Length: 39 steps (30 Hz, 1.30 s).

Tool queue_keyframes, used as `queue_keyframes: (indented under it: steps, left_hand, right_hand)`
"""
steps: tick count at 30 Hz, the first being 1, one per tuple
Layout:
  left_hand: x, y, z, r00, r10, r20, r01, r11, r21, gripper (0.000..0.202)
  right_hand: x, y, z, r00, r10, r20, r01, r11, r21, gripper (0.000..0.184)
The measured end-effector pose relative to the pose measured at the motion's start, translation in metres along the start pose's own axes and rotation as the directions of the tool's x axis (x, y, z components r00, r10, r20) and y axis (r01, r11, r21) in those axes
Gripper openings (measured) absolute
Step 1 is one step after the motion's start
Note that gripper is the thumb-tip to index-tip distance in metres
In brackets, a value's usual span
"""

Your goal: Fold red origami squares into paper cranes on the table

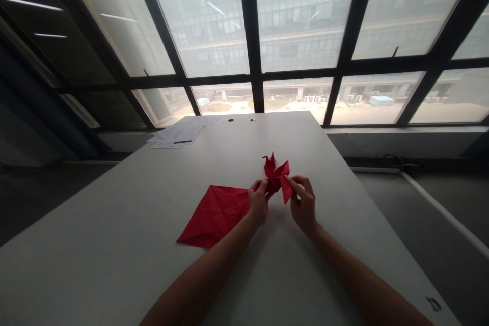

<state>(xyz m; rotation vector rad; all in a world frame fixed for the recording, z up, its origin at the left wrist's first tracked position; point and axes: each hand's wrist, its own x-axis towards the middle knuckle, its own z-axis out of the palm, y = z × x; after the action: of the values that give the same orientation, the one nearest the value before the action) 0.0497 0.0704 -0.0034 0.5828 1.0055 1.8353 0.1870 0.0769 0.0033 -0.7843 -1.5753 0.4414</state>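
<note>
A folded red paper crane [275,179] is held above the white table, its pointed flaps spread. My left hand [259,201] pinches it from the left, thumb on top. On the other side my right hand [303,202] has thumb and fingers closed on a flap. Just behind it rises a red folded part [269,164] with two thin upright points; whether this belongs to the same crane or is a second one, I cannot tell. A creased red paper sheet [214,216] lies flat beside my left hand, partly hidden by my left forearm.
The white table [114,244] reaches to the windows. Loose white papers [175,132] with a dark pen-like stick [182,141] lie at its far left. Two small dark spots [231,120] are near the far edge. A dark mark [433,304] is at the near right corner.
</note>
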Motion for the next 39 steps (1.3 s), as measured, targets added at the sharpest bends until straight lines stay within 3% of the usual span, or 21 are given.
queue_keyframes:
  steps: [6,9,11,13,15,17,19,21,25,27,33,36,39]
  left_hand:
    - [-0.009,0.002,0.004,0.958,-0.054,0.283,0.042,0.998,0.05,0.048]
    - [-0.013,0.002,0.006,0.912,-0.11,0.396,0.062,0.989,0.133,0.037]
    - [-0.012,0.004,0.006,0.92,-0.112,0.376,0.045,0.982,0.182,0.026]
    - [-0.009,0.006,0.005,0.958,0.01,0.287,-0.076,0.972,0.223,0.025]
    - [-0.006,0.011,0.004,0.954,0.201,0.221,-0.265,0.911,0.316,0.021]
    - [-0.004,0.016,0.003,0.899,0.345,0.269,-0.434,0.787,0.438,0.018]
    - [-0.004,0.019,0.003,0.837,0.403,0.37,-0.545,0.665,0.51,0.023]
    - [-0.004,0.019,0.003,0.807,0.371,0.459,-0.584,0.617,0.528,0.031]
    - [-0.007,0.014,0.001,0.805,0.171,0.568,-0.502,0.707,0.498,0.046]
    - [-0.008,0.013,0.001,0.794,0.126,0.594,-0.488,0.714,0.502,0.05]
    - [-0.016,0.02,0.004,0.712,0.236,0.662,-0.654,0.567,0.501,0.033]
    - [-0.016,0.02,0.004,0.752,0.259,0.606,-0.623,0.578,0.526,0.023]
    - [-0.011,0.015,0.001,0.845,0.225,0.485,-0.495,0.673,0.55,0.02]
  right_hand:
    - [0.006,0.013,-0.003,0.96,0.208,-0.187,-0.195,0.977,0.09,0.031]
    - [0.007,0.023,-0.004,0.929,0.304,-0.209,-0.29,0.952,0.098,0.033]
    - [0.008,0.027,-0.005,0.926,0.328,-0.186,-0.317,0.945,0.084,0.033]
    - [0.009,0.03,-0.007,0.936,0.324,-0.133,-0.319,0.946,0.062,0.033]
    - [0.011,0.031,-0.009,0.948,0.309,-0.079,-0.307,0.951,0.043,0.034]
    - [0.013,0.03,-0.012,0.958,0.286,-0.029,-0.285,0.958,0.033,0.033]
    - [0.013,0.029,-0.014,0.964,0.265,0.012,-0.266,0.963,0.046,0.03]
    - [0.013,0.027,-0.015,0.965,0.258,0.054,-0.262,0.963,0.07,0.028]
    - [0.011,0.024,-0.015,0.956,0.282,0.075,-0.287,0.955,0.076,0.029]
    - [0.011,0.024,-0.015,0.956,0.289,0.058,-0.292,0.955,0.05,0.03]
    - [0.013,0.021,-0.017,0.953,0.303,0.0,-0.303,0.953,0.025,0.033]
    - [0.014,0.019,-0.018,0.95,0.312,-0.013,-0.312,0.95,0.025,0.035]
    - [0.016,0.018,-0.019,0.951,0.307,-0.04,-0.306,0.952,0.019,0.036]
